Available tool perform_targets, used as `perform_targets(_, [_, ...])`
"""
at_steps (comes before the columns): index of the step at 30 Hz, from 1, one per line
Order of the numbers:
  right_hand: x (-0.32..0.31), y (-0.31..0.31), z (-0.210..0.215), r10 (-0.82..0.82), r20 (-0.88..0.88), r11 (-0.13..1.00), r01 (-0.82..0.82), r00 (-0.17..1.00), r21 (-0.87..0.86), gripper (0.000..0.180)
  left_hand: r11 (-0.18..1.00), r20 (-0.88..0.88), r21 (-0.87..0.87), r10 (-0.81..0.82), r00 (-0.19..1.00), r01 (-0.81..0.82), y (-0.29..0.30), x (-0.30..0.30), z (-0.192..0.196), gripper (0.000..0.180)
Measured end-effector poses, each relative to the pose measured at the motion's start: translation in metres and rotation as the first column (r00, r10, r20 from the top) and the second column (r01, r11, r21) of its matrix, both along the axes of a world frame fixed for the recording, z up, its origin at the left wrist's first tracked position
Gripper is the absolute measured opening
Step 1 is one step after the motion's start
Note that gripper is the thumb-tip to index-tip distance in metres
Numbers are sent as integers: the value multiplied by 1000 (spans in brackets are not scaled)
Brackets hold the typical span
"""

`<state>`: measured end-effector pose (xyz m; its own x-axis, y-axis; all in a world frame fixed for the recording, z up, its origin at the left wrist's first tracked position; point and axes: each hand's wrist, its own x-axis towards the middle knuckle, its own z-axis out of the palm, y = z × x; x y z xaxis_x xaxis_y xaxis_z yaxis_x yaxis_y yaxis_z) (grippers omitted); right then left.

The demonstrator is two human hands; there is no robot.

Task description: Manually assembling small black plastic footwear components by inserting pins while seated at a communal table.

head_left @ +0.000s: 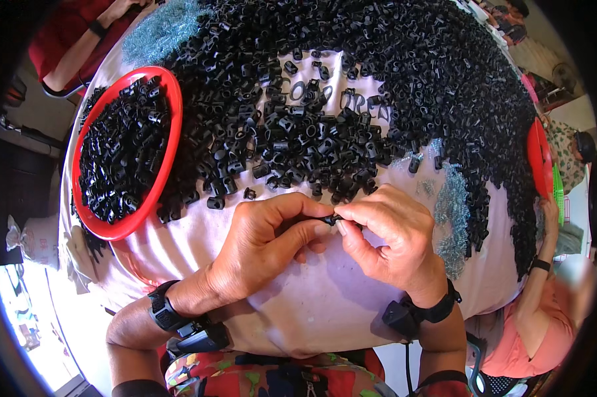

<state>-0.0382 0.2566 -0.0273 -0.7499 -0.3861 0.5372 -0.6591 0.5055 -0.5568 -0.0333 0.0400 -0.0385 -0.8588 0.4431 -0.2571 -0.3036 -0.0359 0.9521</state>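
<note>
Black and small, the part sat between the two hands, just above the pale pink cloth and near the front edge of the heap of loose black parts. Its long axis seemed to run roughly left to right, from one set of fingertips toward the other, but the fingers hid so much of it that I couldn't tell which end faced which way. The person's left hand had its thumb and forefinger pinched together on the part from the left, while the right hand clamped thumb and forefinger on it from the right. Both wrists wore dark straps, the left strap and the right strap. Off to the left, a red basin brimmed with similar black parts; right of the right hand lay a patch of bluish mesh. Across at the far right, a co-worker in a coral top reached an arm up beside a red tray.
</note>
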Motion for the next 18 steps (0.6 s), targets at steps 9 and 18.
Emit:
perform_targets(9, [7,2,5,-25,191,1000,25,981,4,13,972,-289,-233,-42,956,-27,7,9,4,17])
perform_targets(18, [7,-11,-14,-41,46,995,45,998,-89,23,990,-16,-44,133,991,-134,9,3,2,15])
